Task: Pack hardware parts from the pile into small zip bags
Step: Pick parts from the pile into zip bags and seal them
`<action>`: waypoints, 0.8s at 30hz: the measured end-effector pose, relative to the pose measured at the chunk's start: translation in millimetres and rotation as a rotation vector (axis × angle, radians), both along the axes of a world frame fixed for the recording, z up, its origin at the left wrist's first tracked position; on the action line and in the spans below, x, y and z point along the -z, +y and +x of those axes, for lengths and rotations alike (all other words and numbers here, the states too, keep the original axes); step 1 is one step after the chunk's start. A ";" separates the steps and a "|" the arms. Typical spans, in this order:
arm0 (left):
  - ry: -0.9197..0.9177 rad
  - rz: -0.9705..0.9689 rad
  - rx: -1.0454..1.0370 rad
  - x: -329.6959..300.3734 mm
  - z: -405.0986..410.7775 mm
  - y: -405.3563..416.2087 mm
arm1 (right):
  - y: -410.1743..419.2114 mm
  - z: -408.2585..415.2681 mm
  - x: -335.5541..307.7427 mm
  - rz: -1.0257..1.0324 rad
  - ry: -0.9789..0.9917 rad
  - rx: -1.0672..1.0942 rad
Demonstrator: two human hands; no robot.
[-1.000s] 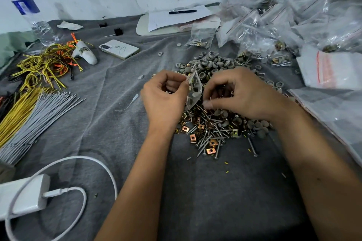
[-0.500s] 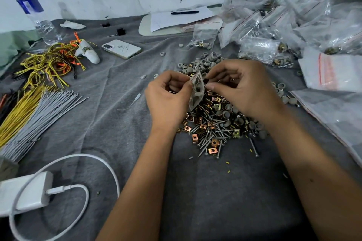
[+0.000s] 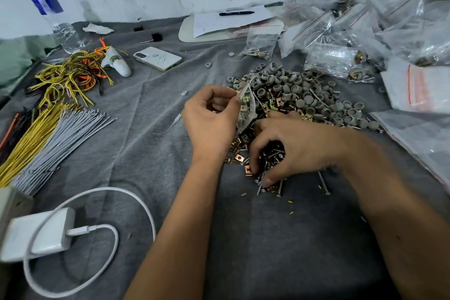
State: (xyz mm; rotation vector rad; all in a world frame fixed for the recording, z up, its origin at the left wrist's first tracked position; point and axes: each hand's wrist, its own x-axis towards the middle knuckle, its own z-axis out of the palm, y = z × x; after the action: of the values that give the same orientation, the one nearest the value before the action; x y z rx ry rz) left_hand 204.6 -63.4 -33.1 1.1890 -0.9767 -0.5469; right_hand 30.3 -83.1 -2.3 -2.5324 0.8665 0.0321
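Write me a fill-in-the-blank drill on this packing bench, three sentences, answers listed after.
1. The left hand pinches a small clear ____ by its top edge, above the pile of hardware parts.
2. The right hand reaches down among the ____ at the near edge of the pile.
3. The black pen lies on a sheet of ____ at the back of the table.

Missing words: zip bag; screws; paper
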 end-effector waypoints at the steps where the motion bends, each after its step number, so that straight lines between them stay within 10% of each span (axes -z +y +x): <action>1: -0.006 0.001 -0.001 -0.5 -0.1 0.4 | 0.9 1.5 0.4 -0.009 -0.011 -0.004; 24: -0.118 0.064 0.058 -4.4 -4.9 4.0 | -5.5 -1.2 5.1 -0.291 -0.995 0.393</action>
State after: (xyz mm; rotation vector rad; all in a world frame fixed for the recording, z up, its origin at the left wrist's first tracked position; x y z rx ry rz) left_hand 199.7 -59.3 -28.6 1.2647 -1.1042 -0.5625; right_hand 29.1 -88.6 -7.4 -2.1059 0.9199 -1.4152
